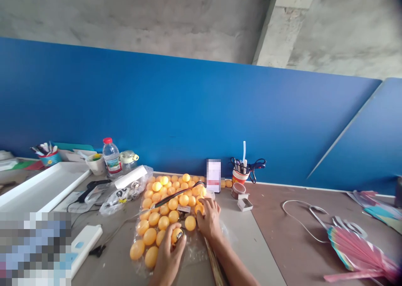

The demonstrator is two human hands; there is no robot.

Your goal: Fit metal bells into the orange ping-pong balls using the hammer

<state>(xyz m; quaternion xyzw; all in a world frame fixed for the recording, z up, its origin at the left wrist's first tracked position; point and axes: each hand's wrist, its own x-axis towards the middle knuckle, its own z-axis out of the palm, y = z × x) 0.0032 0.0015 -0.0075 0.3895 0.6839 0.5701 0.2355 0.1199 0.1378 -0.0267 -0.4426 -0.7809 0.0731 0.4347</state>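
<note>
My left hand [169, 252] is closed around an orange ball [176, 235], which looks like a table tennis ball and has a small dark and silvery patch on its side. My right hand [210, 219] reaches over the right edge of a clear plastic bag [196, 252] spread with many such balls. Its fingers are apart and bent downward beside an orange ball [199, 209]; the fingertips are partly hidden. A black-handled tool [176, 196] lies across the balls. Under my right forearm runs a bundle of thin sticks [213, 263].
Behind the balls a phone [213, 175] stands upright, with a cup of cables [240, 176] and a small white box [245, 204] to its right. Leftward are a water bottle [112, 157], plastic packaging [121, 196] and a white power strip [84, 246]. A pink fan [361, 250] lies right.
</note>
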